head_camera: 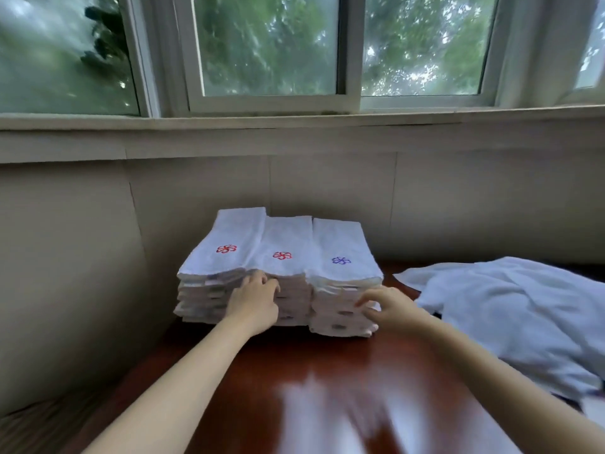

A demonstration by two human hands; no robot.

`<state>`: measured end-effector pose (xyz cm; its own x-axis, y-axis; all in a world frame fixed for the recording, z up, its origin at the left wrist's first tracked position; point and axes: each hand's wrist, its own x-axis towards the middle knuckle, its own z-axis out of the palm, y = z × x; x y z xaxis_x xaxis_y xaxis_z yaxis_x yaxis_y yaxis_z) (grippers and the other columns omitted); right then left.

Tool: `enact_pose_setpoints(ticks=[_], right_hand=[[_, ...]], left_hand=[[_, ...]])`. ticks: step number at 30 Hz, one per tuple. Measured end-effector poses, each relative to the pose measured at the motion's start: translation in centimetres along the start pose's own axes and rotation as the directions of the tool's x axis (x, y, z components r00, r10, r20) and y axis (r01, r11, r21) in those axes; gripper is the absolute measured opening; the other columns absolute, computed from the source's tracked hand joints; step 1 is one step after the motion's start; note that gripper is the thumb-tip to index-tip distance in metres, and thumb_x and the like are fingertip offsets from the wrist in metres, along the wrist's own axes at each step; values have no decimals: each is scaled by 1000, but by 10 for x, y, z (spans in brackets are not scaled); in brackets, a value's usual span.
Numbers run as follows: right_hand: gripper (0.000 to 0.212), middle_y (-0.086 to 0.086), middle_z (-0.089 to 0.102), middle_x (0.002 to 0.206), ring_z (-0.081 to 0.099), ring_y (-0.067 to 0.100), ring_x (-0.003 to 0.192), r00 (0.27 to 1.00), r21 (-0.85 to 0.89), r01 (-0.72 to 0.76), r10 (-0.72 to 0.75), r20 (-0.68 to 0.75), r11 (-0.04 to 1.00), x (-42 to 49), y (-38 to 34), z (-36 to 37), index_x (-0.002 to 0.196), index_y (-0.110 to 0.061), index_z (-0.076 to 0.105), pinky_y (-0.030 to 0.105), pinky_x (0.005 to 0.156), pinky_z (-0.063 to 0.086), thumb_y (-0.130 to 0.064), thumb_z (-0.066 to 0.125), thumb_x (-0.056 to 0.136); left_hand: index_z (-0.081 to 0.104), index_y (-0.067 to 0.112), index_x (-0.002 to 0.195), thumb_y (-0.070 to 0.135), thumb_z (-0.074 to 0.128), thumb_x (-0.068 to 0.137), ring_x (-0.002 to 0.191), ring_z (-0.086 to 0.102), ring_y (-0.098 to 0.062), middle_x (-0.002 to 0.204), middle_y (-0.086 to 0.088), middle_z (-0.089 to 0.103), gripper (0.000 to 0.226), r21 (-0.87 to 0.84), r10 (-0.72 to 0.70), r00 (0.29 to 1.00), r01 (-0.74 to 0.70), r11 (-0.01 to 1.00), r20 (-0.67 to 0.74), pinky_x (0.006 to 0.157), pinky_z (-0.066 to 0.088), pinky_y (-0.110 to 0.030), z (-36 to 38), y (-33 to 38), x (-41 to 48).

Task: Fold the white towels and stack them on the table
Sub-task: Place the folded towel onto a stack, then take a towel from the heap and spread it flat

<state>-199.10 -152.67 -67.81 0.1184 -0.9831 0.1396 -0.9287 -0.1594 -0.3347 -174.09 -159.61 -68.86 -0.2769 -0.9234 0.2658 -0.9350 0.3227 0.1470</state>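
The folded towel stacks (281, 257) sit at the desk's (294, 371) far edge. The left grip (253, 301) and right grip (389, 309) touch their fronts, fingers loose, pinching nothing. The unfolded towels (510, 316) lie toward the desk's right edge, closest to the right grip

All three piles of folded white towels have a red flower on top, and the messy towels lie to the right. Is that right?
Not quite. In the head view, only the left pile of folded white towels and the middle pile have red flowers; the flower on the right pile is blue. The messy white towels do lie to the right.
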Motion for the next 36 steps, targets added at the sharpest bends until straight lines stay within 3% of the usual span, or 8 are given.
enact_pose_setpoints(ticks=[6,9,17,21,29,31,33,36], right_hand=[[28,7,60,125,53,23,115,839,80,-508,514,-178,857,-108,148,-11,116,-17,64,26,87,38,-14,49,92],[36,6,54,131,49,27,121,752,-66,-629,584,-305,775,-142,198,0,125,-19,58,30,95,38,-16,45,92],[44,5,46,135,42,29,121,613,-29,-710,598,-517,703,-140,284,-25,135,-18,42,35,100,33,-14,41,91],[50,7,42,139,41,27,125,698,-52,-638,549,-460,768,-101,316,-41,141,-17,33,37,101,35,-29,46,94],[16,11,64,91,59,33,89,544,441,-470,645,-537,764,-87,328,-17,91,-9,59,32,66,37,-9,43,92],[18,13,66,91,58,35,89,550,421,-447,614,-567,789,-91,309,-25,95,-9,62,34,69,39,-9,44,93],[17,12,68,92,59,35,89,569,334,-379,502,-651,863,-97,277,-33,95,-8,64,35,74,40,-5,48,91],[14,6,69,98,59,29,95,722,147,-233,272,-637,961,-112,222,-34,93,-9,67,38,89,38,-7,54,88]], left_hand=[[57,21,120,18,44,91,119,45,-23,127,-2,42,32,-179,277,942,-244,953,191,98,42,-36,57,138,-3],[56,21,123,18,46,90,117,47,-23,128,-4,42,35,-216,391,886,-343,914,248,98,42,-37,88,212,-2],[41,19,137,16,48,88,124,43,-24,136,-5,38,50,-314,493,845,-420,852,208,100,40,-37,136,344,33],[44,21,136,17,42,94,129,39,-22,141,0,40,43,-328,518,855,-477,815,44,104,35,-36,150,383,59],[42,23,142,15,40,94,130,40,-19,145,0,41,49,-386,532,844,-468,795,71,105,35,-32,169,393,70],[42,22,143,17,43,95,136,35,-18,150,-1,37,48,-467,510,838,-377,800,197,109,29,-28,156,394,72],[52,25,135,42,47,96,134,37,-14,147,3,42,42,-722,428,813,-13,692,396,107,28,-28,135,390,71],[67,16,112,77,27,86,111,56,-19,117,-5,67,77,-807,440,697,576,125,566,96,37,-39,105,371,68]])
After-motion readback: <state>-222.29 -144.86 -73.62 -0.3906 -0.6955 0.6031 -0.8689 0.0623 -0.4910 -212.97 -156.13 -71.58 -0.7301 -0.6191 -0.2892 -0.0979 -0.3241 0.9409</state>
